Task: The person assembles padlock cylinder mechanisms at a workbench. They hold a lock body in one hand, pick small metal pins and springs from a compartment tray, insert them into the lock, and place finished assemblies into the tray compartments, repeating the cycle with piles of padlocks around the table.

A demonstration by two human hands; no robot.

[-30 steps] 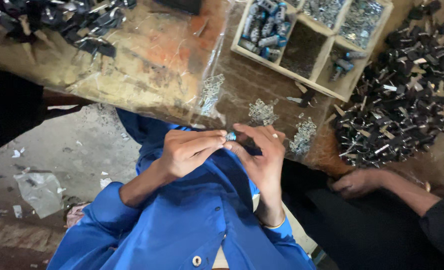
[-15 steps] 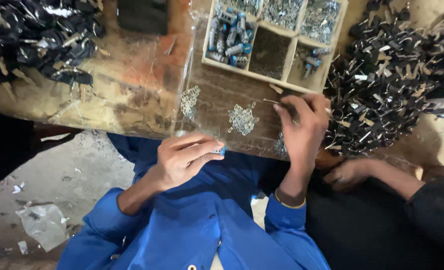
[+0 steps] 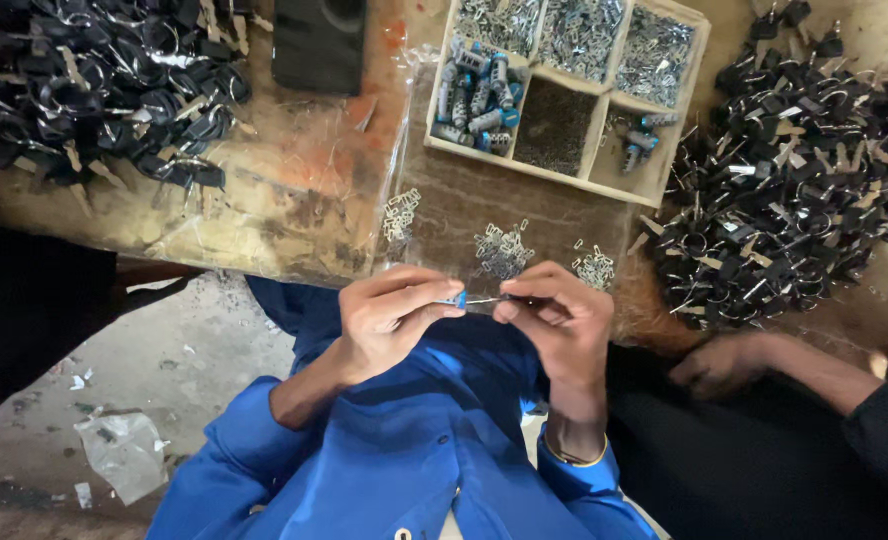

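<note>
left hand [image 3: 396, 318] grips a small blue-tipped cylinder [image 3: 456, 299]; the right hand [image 3: 554, 322], back from the loose metal clips [image 3: 502, 250] it reached half a second ago, pinches a thin clip [image 3: 484, 299] against it, below the compartment tray [image 3: 654, 180].

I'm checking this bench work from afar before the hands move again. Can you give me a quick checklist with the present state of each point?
1. Left hand pinches the small blue-tipped cylinder: ok.
2. Right hand holds a thin metal piece at the cylinder's end: ok.
3. Piece fully seated: cannot tell.
4. Loose metal clips lie on the bench, close by: ok.
5. Wooden tray holds more cylinders: ok.
6. Another person's hand stays apart: ok.
</note>
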